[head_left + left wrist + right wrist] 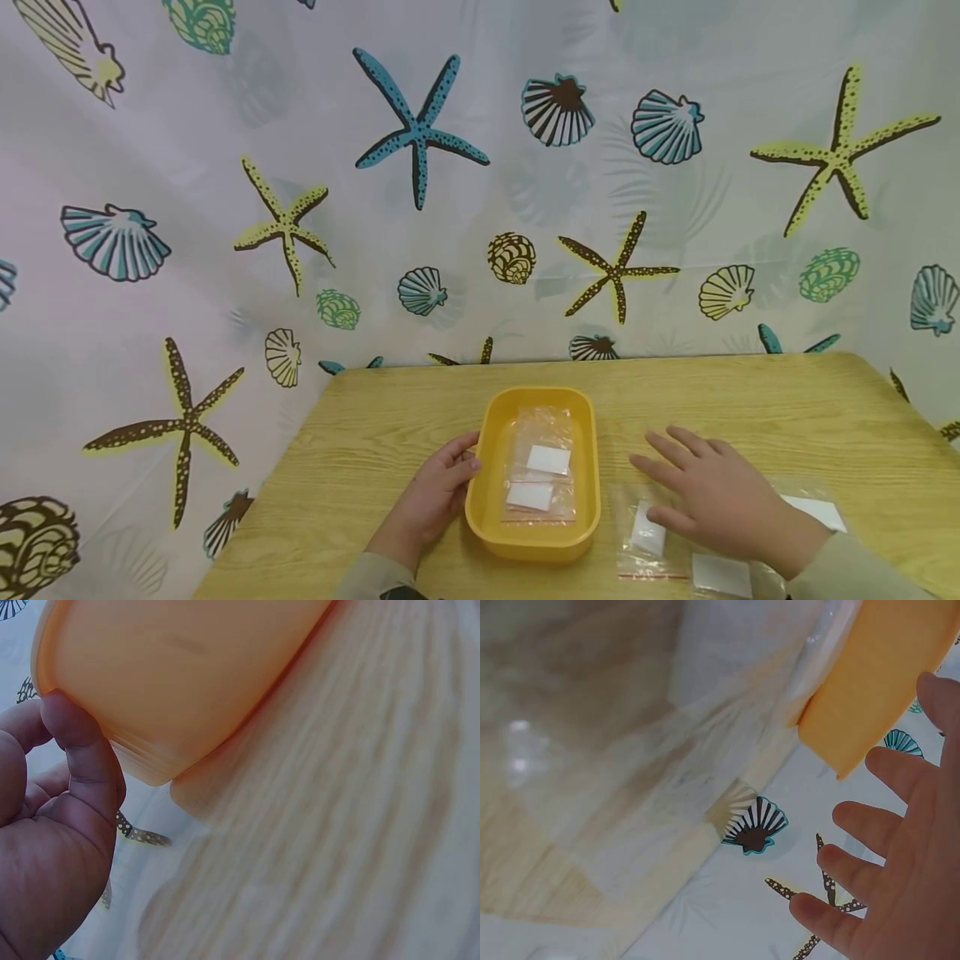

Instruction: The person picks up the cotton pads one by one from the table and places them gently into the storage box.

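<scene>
A yellow plastic tray (534, 550) sits on the wooden table, its rounded side filling the top of the left wrist view. My left hand (435, 496) grips its left edge, thumb against the wall near the rim. Inside lie clear zip bags with white pieces (549, 460), overlapping one another. Right of the tray, my right hand (723, 500) is spread, palm down, over more clear bags, holding nothing. One such bag (647, 533) lies by its thumb, another (720, 575) nearer the front, and a third (817, 510) beyond the wrist, partly hidden by the forearm.
The wooden table (397, 400) has a rounded far right corner. Behind it hangs a pale curtain (480, 183) printed with starfish and shells, which also runs down the left side.
</scene>
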`<state>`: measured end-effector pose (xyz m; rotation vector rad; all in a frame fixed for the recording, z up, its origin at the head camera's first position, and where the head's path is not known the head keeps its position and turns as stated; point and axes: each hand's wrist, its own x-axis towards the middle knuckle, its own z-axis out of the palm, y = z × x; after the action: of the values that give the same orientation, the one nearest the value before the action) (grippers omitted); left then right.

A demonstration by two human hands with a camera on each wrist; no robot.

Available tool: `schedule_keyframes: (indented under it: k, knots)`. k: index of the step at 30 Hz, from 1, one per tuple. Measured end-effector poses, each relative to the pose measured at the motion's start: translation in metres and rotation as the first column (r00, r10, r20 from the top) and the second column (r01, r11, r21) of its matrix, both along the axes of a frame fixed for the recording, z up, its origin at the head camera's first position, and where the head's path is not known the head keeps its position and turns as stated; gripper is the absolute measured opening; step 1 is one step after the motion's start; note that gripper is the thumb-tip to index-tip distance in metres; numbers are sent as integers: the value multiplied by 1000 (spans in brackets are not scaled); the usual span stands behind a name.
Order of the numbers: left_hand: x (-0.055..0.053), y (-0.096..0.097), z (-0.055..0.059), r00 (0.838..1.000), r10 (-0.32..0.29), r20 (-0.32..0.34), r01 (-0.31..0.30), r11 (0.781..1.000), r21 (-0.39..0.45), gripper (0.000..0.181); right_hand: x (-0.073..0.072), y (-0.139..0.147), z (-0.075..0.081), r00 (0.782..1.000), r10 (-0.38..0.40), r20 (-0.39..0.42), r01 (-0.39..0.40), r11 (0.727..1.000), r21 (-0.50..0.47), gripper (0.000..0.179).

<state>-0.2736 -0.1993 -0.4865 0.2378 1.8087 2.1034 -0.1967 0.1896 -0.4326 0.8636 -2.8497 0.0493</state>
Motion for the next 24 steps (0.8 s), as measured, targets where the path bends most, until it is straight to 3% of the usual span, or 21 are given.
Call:
schedule_keyframes:
  k: [5,12,24]
  knots:
    - [-1,1,0,1000,5,0,-5,1000,-14,53,4,3,-8,999,38,37,-39,999,27,67]
    - [0,0,0,1000,1,11,0,1000,-17,54,11,-3,-16,982,25,185,-33,999,37,73]
    - [0,0,-1,1000,4,9,-4,1000,-10,53,16,-4,-26,964,-4,267,-7,999,40,75]
